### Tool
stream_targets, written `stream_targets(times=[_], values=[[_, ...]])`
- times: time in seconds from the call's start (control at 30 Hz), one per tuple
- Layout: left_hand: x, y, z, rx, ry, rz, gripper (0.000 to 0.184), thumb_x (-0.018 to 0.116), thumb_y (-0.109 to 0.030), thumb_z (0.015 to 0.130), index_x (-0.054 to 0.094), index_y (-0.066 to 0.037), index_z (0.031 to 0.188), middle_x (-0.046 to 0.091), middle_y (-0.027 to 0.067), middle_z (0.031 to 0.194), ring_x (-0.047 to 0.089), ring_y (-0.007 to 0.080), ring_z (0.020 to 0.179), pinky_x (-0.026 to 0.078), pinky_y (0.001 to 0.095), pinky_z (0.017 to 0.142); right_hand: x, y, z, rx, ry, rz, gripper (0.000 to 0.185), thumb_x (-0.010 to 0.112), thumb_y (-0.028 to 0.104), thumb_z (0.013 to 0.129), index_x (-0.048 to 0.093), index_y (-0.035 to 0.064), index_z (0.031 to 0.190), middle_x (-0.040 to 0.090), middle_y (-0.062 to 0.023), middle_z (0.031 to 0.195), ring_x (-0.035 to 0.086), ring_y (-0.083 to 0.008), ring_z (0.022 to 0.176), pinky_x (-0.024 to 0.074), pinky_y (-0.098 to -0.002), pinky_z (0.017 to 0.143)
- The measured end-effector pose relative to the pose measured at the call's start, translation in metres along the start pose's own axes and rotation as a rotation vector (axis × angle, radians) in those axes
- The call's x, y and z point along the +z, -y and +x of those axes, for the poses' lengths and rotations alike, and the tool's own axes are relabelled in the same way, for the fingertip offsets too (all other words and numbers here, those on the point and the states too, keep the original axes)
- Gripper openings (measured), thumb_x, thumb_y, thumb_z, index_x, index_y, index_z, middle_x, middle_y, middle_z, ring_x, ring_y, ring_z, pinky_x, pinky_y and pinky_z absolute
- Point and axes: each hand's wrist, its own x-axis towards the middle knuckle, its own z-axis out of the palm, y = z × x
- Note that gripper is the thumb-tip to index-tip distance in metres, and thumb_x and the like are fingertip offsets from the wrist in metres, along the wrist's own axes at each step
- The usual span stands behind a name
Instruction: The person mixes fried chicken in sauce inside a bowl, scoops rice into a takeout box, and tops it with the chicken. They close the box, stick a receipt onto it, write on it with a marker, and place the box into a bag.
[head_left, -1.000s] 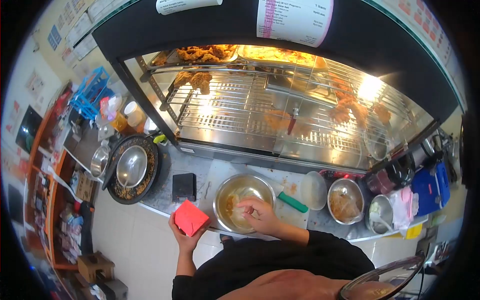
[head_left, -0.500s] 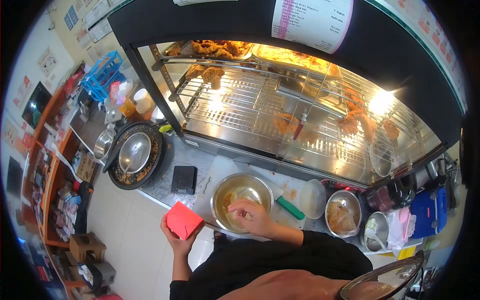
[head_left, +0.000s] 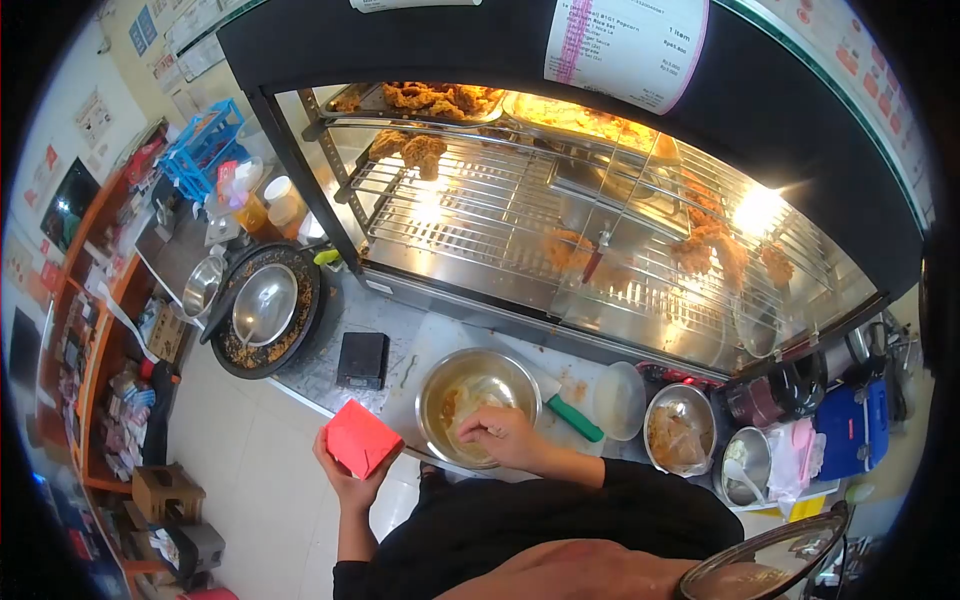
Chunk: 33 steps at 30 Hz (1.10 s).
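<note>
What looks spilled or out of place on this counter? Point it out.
Brownish crumbs lie scattered on the pale work surface beside the green-handled knife, outside the steel bowl, so they look spilled. Nothing else clearly stands out.

Red box [head_left: 363, 438], held, metal bowl [head_left: 433, 398], upright
</note>
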Motion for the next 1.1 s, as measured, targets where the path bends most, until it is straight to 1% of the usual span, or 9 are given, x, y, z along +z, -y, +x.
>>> stream_targets(times=[0.13, 0.23, 0.33, 0.53, 0.57, 0.67, 0.77, 0.87, 1.1], values=[[-0.002, -0.003, -0.002, -0.036, -0.006, -0.061, 0.113, 0.094, -0.018, 0.052, 0.024, -0.005, 0.14, 0.035, 0.0115, 0.13, 0.044, 0.0242, 0.12, 0.041, 0.0373, 0.098, 0.001, 0.007, 0.0, 0.087, 0.024, 0.015, 0.011, 0.061, -0.002, 0.083, 0.068, 0.0031, 0.09, 0.068, -0.0083, 0.083, 0.065, -0.016, 0.077, 0.0495, -0.0276, 0.069], [-0.007, -0.007, -0.002, 0.002, 0.004, -0.037, 0.114, 0.094, -0.017, 0.051, 0.024, -0.005, 0.14, 0.036, 0.0115, 0.13, 0.045, 0.0241, 0.119, 0.042, 0.0375, 0.098, -0.001, 0.01, 0.002, 0.028, 0.097, -0.088, 0.009, 0.062, 0.002, 0.084, 0.068, 0.0038, 0.091, 0.068, -0.0071, 0.083, 0.064, -0.0148, 0.078, 0.0489, -0.0266, 0.069], [-0.017, 0.003, -0.006, 0.007, 0.014, -0.037, 0.116, 0.095, -0.016, 0.05, 0.024, -0.004, 0.141, 0.036, 0.0117, 0.13, 0.046, 0.0243, 0.118, 0.042, 0.0376, 0.097, 0.014, 0.004, 0.004, -0.08, -0.034, -0.074, 0.009, 0.065, 0.007, 0.085, 0.068, 0.0052, 0.093, 0.067, -0.0055, 0.082, 0.062, -0.0148, 0.074, 0.0483, -0.0271, 0.067], [-0.051, 0.019, -0.002, -0.026, 0.045, -0.143, 0.118, 0.094, -0.016, 0.049, 0.023, -0.005, 0.142, 0.036, 0.0122, 0.131, 0.046, 0.0259, 0.118, 0.041, 0.0381, 0.098, 0.053, 0.029, 0.015, 0.257, 0.057, -0.031, 0.015, 0.067, 0.012, 0.084, 0.069, 0.0081, 0.099, 0.068, -0.0077, 0.094, 0.062, -0.0174, 0.076, 0.0485, -0.0281, 0.068], [-0.061, 0.023, 0.0, -0.022, 0.049, -0.139, 0.118, 0.093, -0.015, 0.049, 0.023, -0.006, 0.142, 0.036, 0.0122, 0.131, 0.046, 0.026, 0.119, 0.041, 0.0384, 0.098, 0.06, 0.014, 0.019, 0.103, 0.17, -0.29, 0.023, 0.068, 0.01, 0.082, 0.067, 0.0086, 0.105, 0.066, -0.0069, 0.107, 0.062, -0.0199, 0.091, 0.0474, -0.0319, 0.08], [-0.098, 0.029, 0.007, -0.022, 0.079, -0.175, 0.118, 0.092, -0.014, 0.048, 0.022, -0.006, 0.143, 0.037, 0.0122, 0.133, 0.045, 0.0262, 0.12, 0.041, 0.0394, 0.1, 0.11, 0.002, 0.038, -0.31, 0.221, -0.395, 0.057, 0.076, 0.015, 0.074, 0.054, 0.0088, 0.127, 0.056, -0.0114, 0.126, 0.053, -0.0273, 0.115, 0.041, -0.0382, 0.096], [-0.146, 0.048, 0.012, -0.071, 0.086, -0.271, 0.119, 0.091, -0.014, 0.048, 0.021, -0.007, 0.144, 0.039, 0.0126, 0.134, 0.045, 0.0263, 0.122, 0.041, 0.0414, 0.101, 0.181, 0.023, 0.052, -0.061, 0.296, -0.258, 0.095, 0.085, 0.016, 0.06, 0.036, 0.0051, 0.14, 0.045, -0.0203, 0.135, 0.042, -0.033, 0.127, 0.0326, -0.0412, 0.106], [-0.214, 0.079, 0.012, -0.079, 0.142, -0.324, 0.12, 0.092, -0.015, 0.048, 0.021, -0.007, 0.144, 0.04, 0.0127, 0.134, 0.047, 0.0269, 0.12, 0.042, 0.0416, 0.099, 0.261, 0.018, 0.076, -0.129, 0.5, -0.29, 0.122, 0.089, 0.02, 0.05, 0.017, 0.0033, 0.147, 0.032, -0.0251, 0.143, 0.032, -0.0386, 0.133, 0.0272, -0.0431, 0.111], [-0.394, 0.119, 0.047, -0.074, 0.144, -0.226, 0.122, 0.095, -0.028, 0.047, 0.023, -0.006, 0.144, 0.038, 0.0142, 0.135, 0.045, 0.0282, 0.124, 0.041, 0.0425, 0.1, 0.47, 0.02, 0.135, -0.199, 0.79, 0.054, 0.128, 0.091, 0.03, 0.055, 0.003, -0.0009, 0.143, 0.031, -0.0264, 0.141, 0.032, -0.0364, 0.135, 0.0286, -0.0429, 0.11]])
